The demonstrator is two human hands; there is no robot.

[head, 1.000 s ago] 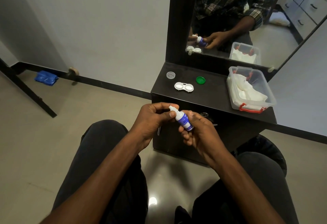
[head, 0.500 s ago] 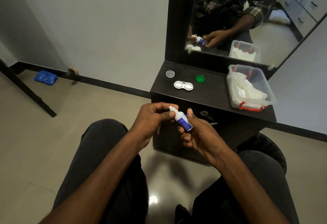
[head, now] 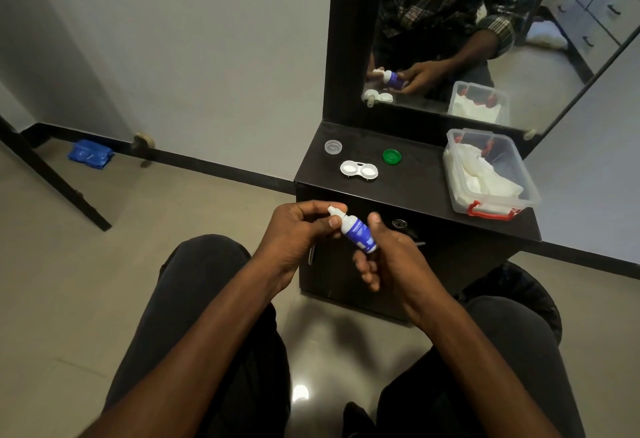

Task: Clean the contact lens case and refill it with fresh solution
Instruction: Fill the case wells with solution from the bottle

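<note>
The contact lens case (head: 358, 170), two round white plastic wells joined side by side and uncapped, lies on the matte black surface (head: 415, 188). In front of it, the right hand (head: 391, 257) grips a small solution bottle (head: 356, 231) with a blue label, tilted leftward. The left hand (head: 294, 233) pinches its white cap (head: 335, 211).

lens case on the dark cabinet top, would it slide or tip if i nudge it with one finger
The white twin-well plastic lens case looks thin and light, so it would probably skate across the smooth dark cabinet top rather than resist. It sits low and wide with both wells uncapped, so tipping seems unlikely. It looks like hard plastic, so it should stay stiff.
</note>
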